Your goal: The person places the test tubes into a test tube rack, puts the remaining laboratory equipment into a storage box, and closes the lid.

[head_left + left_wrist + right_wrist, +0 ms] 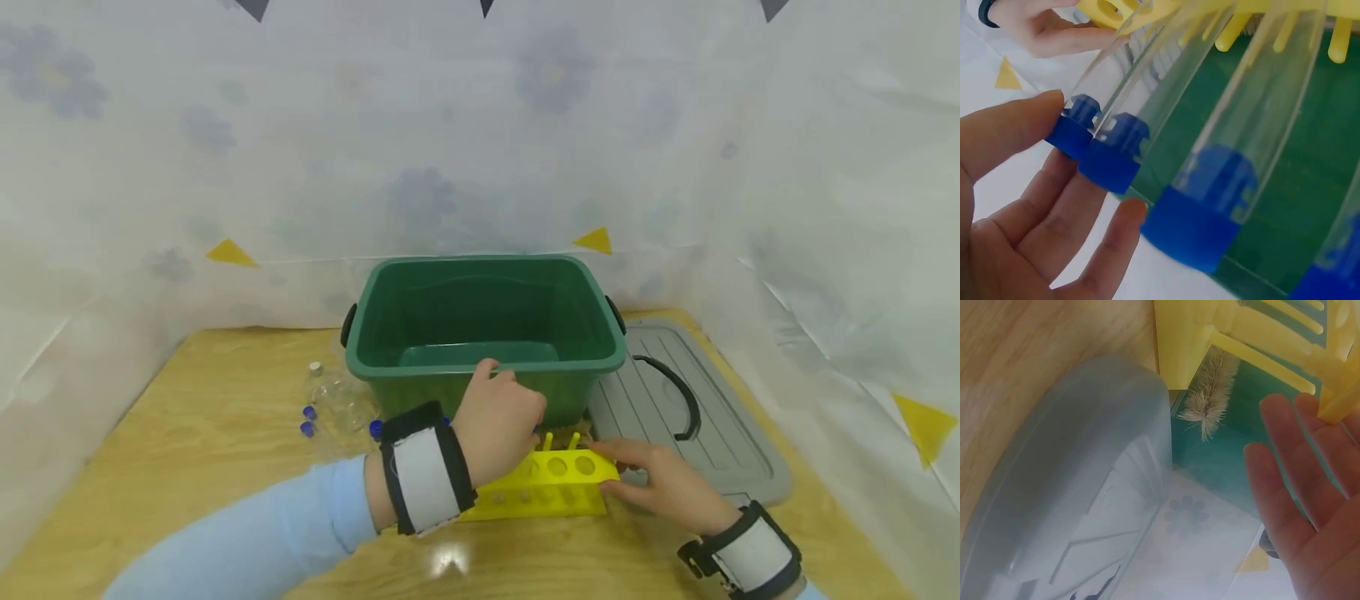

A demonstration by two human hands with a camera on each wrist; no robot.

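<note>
left hand (498, 421), fingers loose, touches capped tubes (1166, 156) in the yellow rack (551, 485) just before the green bin (483, 321); right hand (660, 479) steadies the rack's right edge, fingers straight, beside the grey lid (697, 417).

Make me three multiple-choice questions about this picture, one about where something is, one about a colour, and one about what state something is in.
1. Where is the grey lid?
A. On the green tub
B. Flat on the table, right of the tub
C. Under the yellow rack

2. What colour are the tube caps?
A. Red
B. White
C. Blue

3. What is the green tub's state?
A. Open, no lid on
B. Lidded
C. Tipped over

Answers: B, the lid lies beside the tub; C, the left wrist view shows blue caps; A, its inside shows from above.
</note>
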